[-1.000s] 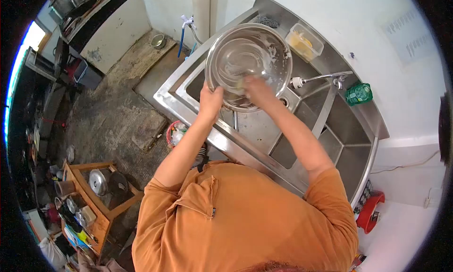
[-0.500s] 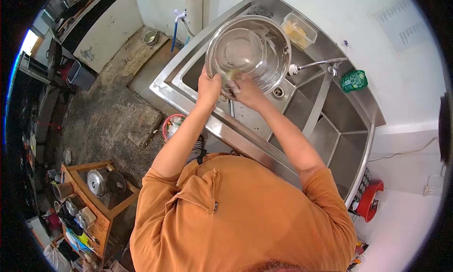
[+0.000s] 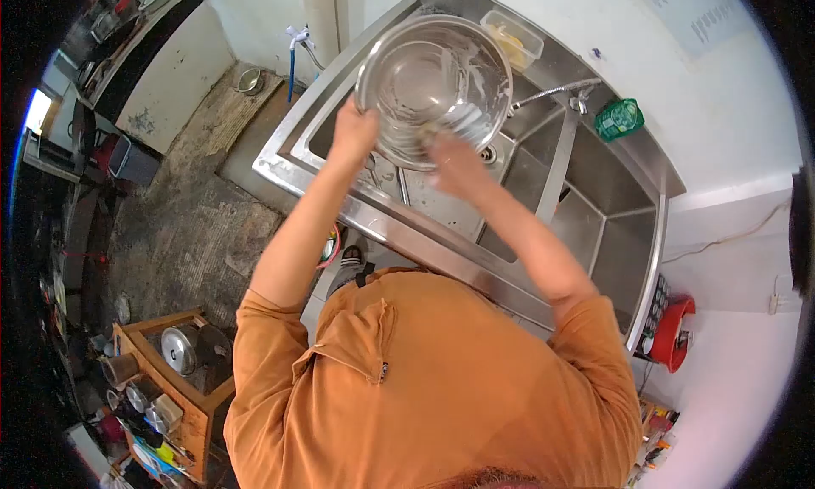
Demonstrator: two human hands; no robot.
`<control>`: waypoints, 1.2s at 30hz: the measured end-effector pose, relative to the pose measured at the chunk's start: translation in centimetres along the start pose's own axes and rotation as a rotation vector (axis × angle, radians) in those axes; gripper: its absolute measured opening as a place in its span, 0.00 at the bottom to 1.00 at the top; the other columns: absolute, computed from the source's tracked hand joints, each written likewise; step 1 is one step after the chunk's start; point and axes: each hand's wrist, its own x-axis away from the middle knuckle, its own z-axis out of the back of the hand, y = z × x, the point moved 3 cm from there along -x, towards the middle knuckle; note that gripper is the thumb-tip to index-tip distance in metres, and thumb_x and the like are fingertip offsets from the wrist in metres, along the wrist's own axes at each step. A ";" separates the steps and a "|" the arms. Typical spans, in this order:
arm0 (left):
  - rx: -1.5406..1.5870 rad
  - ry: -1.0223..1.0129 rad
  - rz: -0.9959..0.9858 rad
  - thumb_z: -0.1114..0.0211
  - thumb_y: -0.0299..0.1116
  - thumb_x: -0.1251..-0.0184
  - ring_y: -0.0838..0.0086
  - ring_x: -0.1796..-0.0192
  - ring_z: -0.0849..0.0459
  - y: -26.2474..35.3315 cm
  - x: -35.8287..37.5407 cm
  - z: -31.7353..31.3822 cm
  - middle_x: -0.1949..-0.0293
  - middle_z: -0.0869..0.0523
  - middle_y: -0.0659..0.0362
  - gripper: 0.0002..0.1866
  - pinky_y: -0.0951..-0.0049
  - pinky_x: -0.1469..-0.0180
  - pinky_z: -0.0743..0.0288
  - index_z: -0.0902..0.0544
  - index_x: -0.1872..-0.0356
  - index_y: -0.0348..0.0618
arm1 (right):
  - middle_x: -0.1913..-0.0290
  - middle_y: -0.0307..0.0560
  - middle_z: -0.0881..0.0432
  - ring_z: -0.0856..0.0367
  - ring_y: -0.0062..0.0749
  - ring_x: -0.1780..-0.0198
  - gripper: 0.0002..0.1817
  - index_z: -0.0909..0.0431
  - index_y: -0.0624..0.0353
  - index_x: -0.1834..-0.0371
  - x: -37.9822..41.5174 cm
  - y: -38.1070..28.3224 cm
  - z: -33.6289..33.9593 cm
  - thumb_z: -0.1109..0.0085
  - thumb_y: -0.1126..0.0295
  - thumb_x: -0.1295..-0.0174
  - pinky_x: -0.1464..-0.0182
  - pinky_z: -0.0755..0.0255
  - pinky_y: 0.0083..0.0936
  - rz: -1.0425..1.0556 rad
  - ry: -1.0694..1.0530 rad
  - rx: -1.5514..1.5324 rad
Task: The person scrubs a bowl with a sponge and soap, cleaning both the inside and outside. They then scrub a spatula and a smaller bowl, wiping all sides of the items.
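Observation:
A large round metal bowl (image 3: 416,86) is held tilted above the left basin of the steel sink (image 3: 373,222), with whitish suds streaked over its inside. My left hand (image 3: 353,132) grips the bowl's rim at the lower left. Low in the bowl, near its right side, my right hand (image 3: 461,162) is blurred by motion, its fingers bent inward. A small yellowish thing seems to be under those fingers, too smeared to make out. The steel faucet (image 3: 579,103) has a hose reaching toward the bowl.
Behind the bowl, a clear plastic container (image 3: 513,39) with yellow things sits on the sink ledge. A green packet (image 3: 619,120) lies at the back right. A red basin (image 3: 673,332) is right of the sink. A wooden rack (image 3: 191,396) holds pots at the lower left.
My right hand has moved across the bowl's inside toward its lower right, and the suds streaks there look broader. The whole view has shifted slightly; my left hand keeps its grip on the rim.

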 end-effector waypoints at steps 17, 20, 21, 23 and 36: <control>-0.100 0.062 -0.062 0.43 0.33 0.39 0.75 0.70 0.20 2.9 -2.3 -0.1 0.75 0.17 0.56 0.14 0.68 0.66 0.27 0.17 0.63 0.30 | 0.53 0.46 0.19 0.21 0.41 0.51 0.09 0.18 0.53 0.62 -1.0 4.8 4.4 0.41 0.71 0.47 0.52 0.25 0.39 0.179 0.401 0.321; -0.049 0.096 -0.173 0.42 0.33 0.38 0.75 0.72 0.20 2.0 -2.6 -0.6 0.76 0.18 0.56 0.13 0.68 0.68 0.28 0.19 0.64 0.31 | 0.52 0.46 0.19 0.21 0.42 0.50 0.12 0.17 0.53 0.58 -0.8 5.3 4.5 0.41 0.71 0.47 0.50 0.26 0.39 0.222 0.180 0.374; 0.007 0.111 -0.144 0.42 0.33 0.38 0.74 0.73 0.20 1.9 -2.3 -1.3 0.76 0.18 0.56 0.13 0.68 0.70 0.28 0.19 0.63 0.31 | 0.52 0.46 0.19 0.21 0.42 0.50 0.12 0.17 0.53 0.58 -1.1 4.8 4.7 0.41 0.71 0.47 0.50 0.26 0.39 0.223 0.183 0.375; 0.119 0.238 -0.200 0.42 0.32 0.38 0.74 0.78 0.22 -1.7 -2.5 -4.0 0.77 0.19 0.57 0.12 0.67 0.75 0.30 0.19 0.62 0.32 | 0.50 0.46 0.18 0.21 0.43 0.48 0.12 0.17 0.53 0.58 -2.3 3.7 4.7 0.41 0.72 0.46 0.50 0.26 0.39 0.174 0.241 0.316; 0.481 0.210 0.152 0.38 0.35 0.37 0.76 0.74 0.27 -1.4 -2.3 -5.8 0.72 0.22 0.62 0.12 0.71 0.72 0.33 0.20 0.57 0.40 | 0.50 0.49 0.19 0.20 0.41 0.49 0.10 0.17 0.56 0.61 -3.7 1.4 5.7 0.41 0.71 0.47 0.52 0.23 0.33 0.111 0.073 0.325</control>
